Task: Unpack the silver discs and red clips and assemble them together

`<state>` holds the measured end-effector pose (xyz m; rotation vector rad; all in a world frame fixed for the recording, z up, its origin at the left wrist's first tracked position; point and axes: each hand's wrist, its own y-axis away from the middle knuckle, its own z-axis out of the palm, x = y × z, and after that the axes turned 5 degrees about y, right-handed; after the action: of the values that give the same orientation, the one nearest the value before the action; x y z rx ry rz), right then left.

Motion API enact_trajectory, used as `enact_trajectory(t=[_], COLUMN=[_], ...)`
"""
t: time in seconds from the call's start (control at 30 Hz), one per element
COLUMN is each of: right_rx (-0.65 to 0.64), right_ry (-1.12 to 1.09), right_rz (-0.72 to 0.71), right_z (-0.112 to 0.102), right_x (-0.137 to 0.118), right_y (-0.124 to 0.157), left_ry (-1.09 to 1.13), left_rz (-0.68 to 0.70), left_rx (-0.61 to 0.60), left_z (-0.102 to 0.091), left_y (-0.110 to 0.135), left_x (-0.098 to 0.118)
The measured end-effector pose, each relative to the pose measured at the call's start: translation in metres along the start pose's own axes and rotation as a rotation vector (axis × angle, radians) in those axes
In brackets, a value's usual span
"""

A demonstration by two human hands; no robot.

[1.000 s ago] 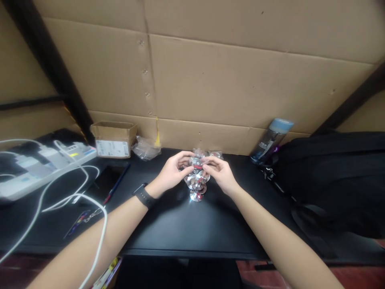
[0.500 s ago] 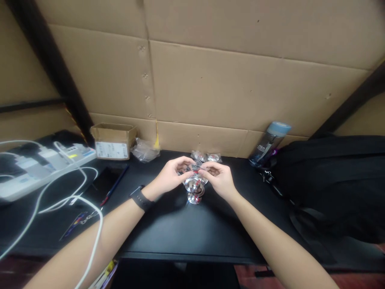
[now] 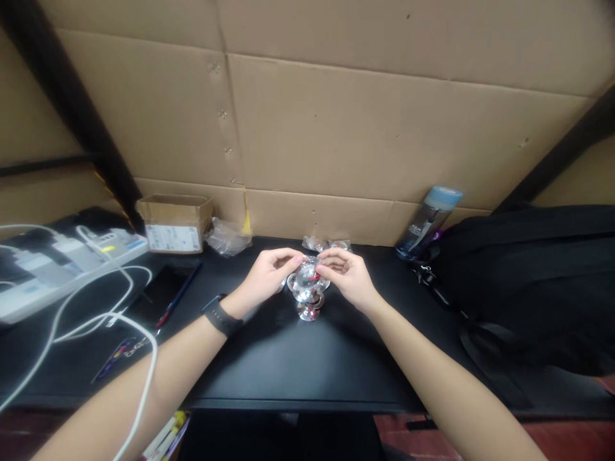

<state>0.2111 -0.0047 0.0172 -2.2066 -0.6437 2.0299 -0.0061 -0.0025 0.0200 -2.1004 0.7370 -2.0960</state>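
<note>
Near the middle of the table, my left hand (image 3: 271, 273) and my right hand (image 3: 350, 276) are both closed in a pinch on a small clear plastic bag. In that bag is a shiny round metal disc (image 3: 305, 276) with a red part, too small to name. Under it, several similar silver discs (image 3: 308, 312) with red bits lie in a loose cluster on the black table (image 3: 298, 365). My fingers partly hide the cluster's back. A dark watch sits on my left wrist.
Behind my hands lie bagged discs (image 3: 314, 243). At left are a white power strip (image 3: 72, 272) with cables, a phone (image 3: 166, 288), a small cardboard box (image 3: 173, 224) and a crumpled plastic bag (image 3: 227, 237). A water bottle (image 3: 425, 224) and black backpack (image 3: 533, 288) stand right.
The bagged disc has turned so its round face shows more toward me. My left fingers have shifted up toward the bag's top edge. The view has moved slightly.
</note>
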Motion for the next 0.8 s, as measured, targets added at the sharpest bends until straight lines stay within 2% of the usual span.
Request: enact_trajectory(t=[0.23,0.4,0.47,0.6,0.8], right_rx=[-0.006,-0.016,-0.009,-0.002,0.133], right_ry=[-0.011,0.038,0.138,0.415,0.510], right_rz=[-0.006,-0.024,-0.083,-0.292,-0.463], right_z=[-0.002,-0.002,-0.001,0.003,0.007], right_x=[0.002,0.004,0.002,-0.007,-0.009], right_y=[-0.001,-0.001,-0.001,0.003,0.006], left_ry=[0.160,0.127,0.108,0.096,0.074], left_rz=[-0.111,-0.124,-0.117,-0.111,-0.098], left_rx=[0.022,0.017,0.031,0.019,-0.017], left_z=[0.001,0.004,0.006,0.011,0.016], left_y=[0.001,0.001,0.001,0.004,0.007], left_x=[-0.005,-0.004,-0.002,-0.001,0.000])
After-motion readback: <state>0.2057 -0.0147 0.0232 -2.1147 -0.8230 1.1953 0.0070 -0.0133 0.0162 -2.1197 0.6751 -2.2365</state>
